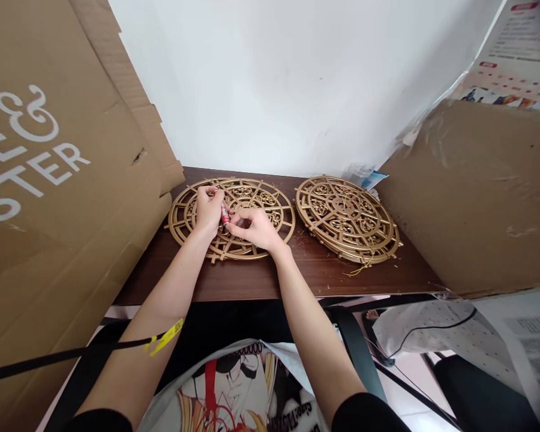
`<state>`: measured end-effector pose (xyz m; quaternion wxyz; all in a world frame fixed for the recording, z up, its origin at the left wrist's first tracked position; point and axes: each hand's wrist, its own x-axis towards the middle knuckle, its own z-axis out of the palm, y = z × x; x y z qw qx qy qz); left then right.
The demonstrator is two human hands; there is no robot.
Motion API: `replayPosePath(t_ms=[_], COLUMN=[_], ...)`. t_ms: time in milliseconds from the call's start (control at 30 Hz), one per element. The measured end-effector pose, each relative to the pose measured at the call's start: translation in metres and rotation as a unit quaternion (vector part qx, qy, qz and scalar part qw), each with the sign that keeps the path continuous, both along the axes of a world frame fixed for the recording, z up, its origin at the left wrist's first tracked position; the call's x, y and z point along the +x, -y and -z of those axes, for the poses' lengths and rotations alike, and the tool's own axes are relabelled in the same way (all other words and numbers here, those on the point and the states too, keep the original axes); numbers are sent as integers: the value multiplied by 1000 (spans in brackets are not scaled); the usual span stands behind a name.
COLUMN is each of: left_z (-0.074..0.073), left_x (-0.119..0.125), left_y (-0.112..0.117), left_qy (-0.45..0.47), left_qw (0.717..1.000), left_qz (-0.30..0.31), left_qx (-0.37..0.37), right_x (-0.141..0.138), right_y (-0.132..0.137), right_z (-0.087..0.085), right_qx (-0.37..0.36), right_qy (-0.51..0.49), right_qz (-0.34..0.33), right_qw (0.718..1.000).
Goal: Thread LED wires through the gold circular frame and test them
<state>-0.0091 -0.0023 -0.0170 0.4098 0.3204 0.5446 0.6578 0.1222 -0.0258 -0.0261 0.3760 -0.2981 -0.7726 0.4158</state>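
Note:
A small red tube with white markings [225, 214] is held over a gold openwork disc [283, 218]. The fingers of my left hand [208, 207] are closed around its upper part. My right hand [255, 228] is curled, with its thumb and forefinger at the tube's lower end. What kind of thing the tube is, I cannot make out. The disc has a round rim, spokes and scrollwork, and lies flat under both hands, apparently on others like it. My hands cover part of its middle and left side.
A stack of similar gold discs [346, 219] lies to the right on the brown table [247, 287], with yellow thread [357, 271] by its front. Cardboard stands at left [72, 198] and right [468, 198]. Behind is a white wall [288, 84]. A plastic packet [371, 179] sits at the back.

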Motion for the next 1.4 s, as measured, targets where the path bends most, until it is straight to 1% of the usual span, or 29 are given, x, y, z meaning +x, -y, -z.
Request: replayPosePath(t_ms=[367,633,900,1233,1400], left_z=[3,5,4,2,4], left_x=[-2,-3,-1,0,-1], left_y=[-3,-3,-2,-1,-2], left_qy=[-11,-9,12,-10,-13], left_qw=[1000,1000,1000,1000,1000], left_qz=[3,6,7,5,1], left_qx=[7,15,21,18,19], right_x=[0,-1,0,0,0], right_y=[0,0,0,1,1], right_z=[1,0,0,-1,-1], right_qx=[-7,-21,-8,-2,4], right_qy=[-15,-1,1,2,-1], right_qz=[-5,-1,2,1,2], right_qw=[1000,1000,1000,1000,1000])
